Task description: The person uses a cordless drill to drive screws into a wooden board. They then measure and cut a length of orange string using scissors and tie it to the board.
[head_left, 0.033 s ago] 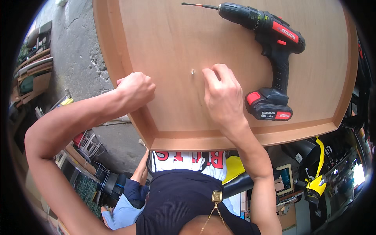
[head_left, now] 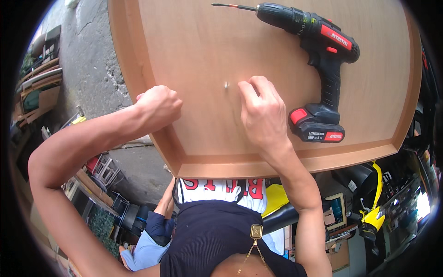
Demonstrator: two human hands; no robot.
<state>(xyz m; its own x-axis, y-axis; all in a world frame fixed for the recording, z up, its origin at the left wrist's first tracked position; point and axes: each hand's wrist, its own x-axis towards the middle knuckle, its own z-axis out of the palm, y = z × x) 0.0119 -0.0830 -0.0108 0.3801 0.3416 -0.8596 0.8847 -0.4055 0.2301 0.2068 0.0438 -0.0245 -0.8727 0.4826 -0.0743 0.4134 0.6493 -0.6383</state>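
Here, from near to far:
Person below: a person in a white shirt with red letters [head_left: 221,189] and dark overalls stands at the near edge, partly under the panel.
Wooden panel: a light brown wooden panel [head_left: 194,41] with a raised darker rim fills the upper part of the view; its near corner lies just above the person.
Left hand: the left hand [head_left: 159,107] is clenched into a fist and rests on the left rim of the panel; I cannot tell if something is inside it.
Right hand: the right hand [head_left: 263,113] lies flat on the panel surface, grasping nothing, with fingertips just beside the screw.
Screw: a small metal screw [head_left: 226,85] stands in the panel between both hands, its head above the wood.
Cordless drill: a black and red cordless drill [head_left: 318,51] lies on its side, right and farther, untouched, bit pointing left.
Progress: I judge the screw is only placed, not driven; driving it remains.
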